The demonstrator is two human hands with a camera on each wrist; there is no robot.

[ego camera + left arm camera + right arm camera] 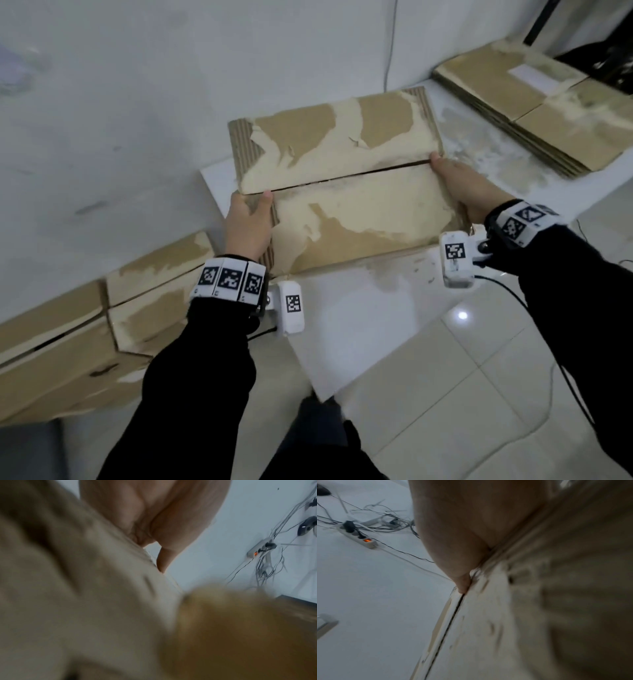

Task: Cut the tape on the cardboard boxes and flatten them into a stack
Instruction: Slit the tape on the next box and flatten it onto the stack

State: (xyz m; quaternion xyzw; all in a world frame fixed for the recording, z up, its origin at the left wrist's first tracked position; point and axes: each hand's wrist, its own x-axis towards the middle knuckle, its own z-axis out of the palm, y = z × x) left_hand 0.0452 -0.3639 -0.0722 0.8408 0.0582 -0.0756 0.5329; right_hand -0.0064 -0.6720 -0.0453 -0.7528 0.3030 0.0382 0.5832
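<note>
A brown cardboard box [342, 192] with a torn, peeled surface is held between both hands over the white table [376, 308]. A dark slit runs between its two top flaps. My left hand [248, 222] grips the left end, thumb on top and fingers hidden round the side. My right hand [469, 188] grips the right end, thumb tip at the slit. In the left wrist view the palm [154, 513] lies against blurred cardboard [68, 588]. The right wrist view has the hand [462, 527] pressed along the box edge [539, 601].
A stack of flattened boxes [534, 113] lies at the table's back right. More unflattened boxes [85, 335] stand low at the left by the wall. A power strip [359, 538] with tangled cables lies on the floor. Tiled floor [479, 394] shows at the lower right.
</note>
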